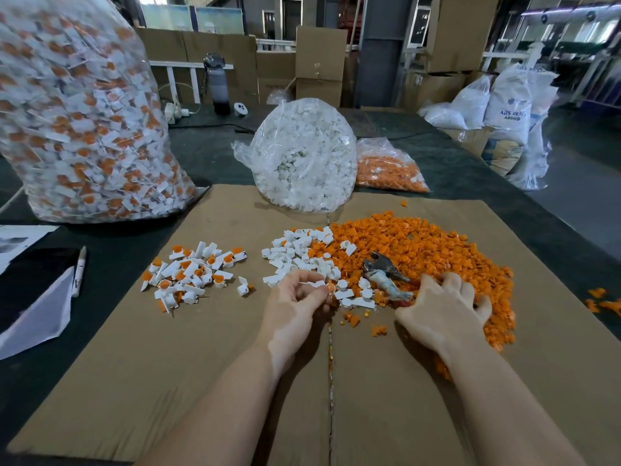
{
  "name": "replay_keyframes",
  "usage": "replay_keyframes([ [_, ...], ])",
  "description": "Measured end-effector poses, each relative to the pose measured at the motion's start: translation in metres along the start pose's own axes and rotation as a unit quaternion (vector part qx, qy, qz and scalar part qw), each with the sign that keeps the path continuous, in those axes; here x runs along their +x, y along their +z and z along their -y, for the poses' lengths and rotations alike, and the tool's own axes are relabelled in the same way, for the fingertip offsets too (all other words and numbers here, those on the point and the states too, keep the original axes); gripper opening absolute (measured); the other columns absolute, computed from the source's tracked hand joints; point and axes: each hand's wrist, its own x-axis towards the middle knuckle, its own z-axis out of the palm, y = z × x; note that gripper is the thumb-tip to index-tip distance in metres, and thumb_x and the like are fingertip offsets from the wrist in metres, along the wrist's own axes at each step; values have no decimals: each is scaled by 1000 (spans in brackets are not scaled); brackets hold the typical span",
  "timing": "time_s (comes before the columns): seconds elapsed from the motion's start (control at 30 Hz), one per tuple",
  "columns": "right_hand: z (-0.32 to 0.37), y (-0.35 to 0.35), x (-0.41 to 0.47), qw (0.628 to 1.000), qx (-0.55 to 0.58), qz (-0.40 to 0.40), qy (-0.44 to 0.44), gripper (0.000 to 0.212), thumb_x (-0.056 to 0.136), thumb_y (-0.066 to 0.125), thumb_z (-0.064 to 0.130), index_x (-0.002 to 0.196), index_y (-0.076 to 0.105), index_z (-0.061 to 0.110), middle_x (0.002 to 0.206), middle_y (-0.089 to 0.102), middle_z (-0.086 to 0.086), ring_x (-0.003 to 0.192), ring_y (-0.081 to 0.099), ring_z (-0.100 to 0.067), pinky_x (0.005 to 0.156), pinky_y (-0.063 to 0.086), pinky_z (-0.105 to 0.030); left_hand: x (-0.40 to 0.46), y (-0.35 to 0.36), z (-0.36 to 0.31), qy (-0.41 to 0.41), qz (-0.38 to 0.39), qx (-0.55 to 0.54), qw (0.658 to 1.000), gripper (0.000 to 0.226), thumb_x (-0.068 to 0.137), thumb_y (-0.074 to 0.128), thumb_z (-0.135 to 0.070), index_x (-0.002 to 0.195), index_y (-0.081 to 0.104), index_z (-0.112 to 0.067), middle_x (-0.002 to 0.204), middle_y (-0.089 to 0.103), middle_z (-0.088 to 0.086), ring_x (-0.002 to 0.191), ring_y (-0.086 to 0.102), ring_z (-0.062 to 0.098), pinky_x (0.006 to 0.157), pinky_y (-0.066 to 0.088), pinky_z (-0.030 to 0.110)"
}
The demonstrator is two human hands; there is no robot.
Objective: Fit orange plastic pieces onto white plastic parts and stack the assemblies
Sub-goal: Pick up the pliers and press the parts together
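The left hand (295, 297) pinches a white part (317, 284) with curled fingers; the right hand (443, 304) rests with bent fingers on the orange pile (420, 243); whether it grips a piece I cannot tell.

Left hand (295, 297) pinches a white part (317, 284) with an orange piece (331, 286) at its end. Right hand (447, 304) digs curled fingers into the orange pile (420, 243). Finished assemblies (195, 274) lie left on cardboard (201, 364); 3 bags stand behind.

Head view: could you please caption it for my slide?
Left hand pinches a white part while right hand digs into the orange pieces on cardboard.
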Motion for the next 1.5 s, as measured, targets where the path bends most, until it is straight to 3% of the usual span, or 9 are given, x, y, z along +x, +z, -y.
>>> replay_keyframes([
  [0.23,3,-9,-1,997,-44,-35,-44,45,86,51,52,115,42,19,125,45,-6,117,40,-25,97,31,-43,1,2,-3,-23,-20,-46,998,13,90,59,-8,102,59,-12,68,66,3,58,60,6,59,49,16],
  [0.33,9,-19,-12,994,5,-44,-104,35,89,46,53,101,43,20,106,55,-1,94,49,-19,78,40,-34,2,2,-7,-33,-30,-90,995,14,89,59,-5,103,58,-7,67,65,4,57,58,9,59,51,17],
  [0.5,22,-39,-28,960,200,120,-153,33,88,51,47,82,58,16,74,57,1,68,55,-16,61,37,-31,5,-1,-15,-48,-49,-150,986,14,88,57,2,101,56,-4,66,61,7,56,55,14,55,49,20],
  [0.67,28,-44,-35,903,319,251,-142,33,90,54,33,66,51,12,54,45,-3,43,39,-14,42,28,-22,9,0,-21,-35,-62,-140,988,12,90,53,4,94,55,-7,66,59,9,56,52,16,52,46,19],
  [0.83,30,-42,-35,861,368,335,-107,31,94,48,32,83,58,5,65,57,-14,61,54,-28,60,44,-37,12,1,-25,-39,-75,-128,988,12,91,54,2,89,52,-10,63,57,7,49,51,10,48,46,16],
  [1.07,34,-39,-41,873,356,303,-138,28,96,45,29,83,51,5,65,55,-13,57,53,-25,52,46,-33,13,4,-23,-52,-95,-120,987,12,92,51,3,90,52,-9,67,56,9,51,50,11,45,45,14],
  [1.27,37,-30,-41,923,281,186,-187,33,95,46,40,81,49,11,72,50,-7,62,49,-19,59,38,-32,12,7,-24,-48,-106,-118,986,10,91,53,2,98,54,-6,69,58,7,54,52,12,57,48,22],
  [1.4,34,-21,-41,930,279,149,-186,35,92,51,45,78,49,13,71,47,-2,57,43,-15,56,33,-29,11,8,-22,-55,-112,-127,984,14,91,54,0,104,55,-5,74,59,7,62,56,15,80,52,40],
  [1.5,27,-17,-37,937,288,106,-166,43,81,60,57,76,53,15,72,51,3,63,49,-13,58,37,-29,10,6,-19,-55,-111,-144,982,14,91,54,1,104,55,-4,71,59,7,58,55,14,78,52,41],
])
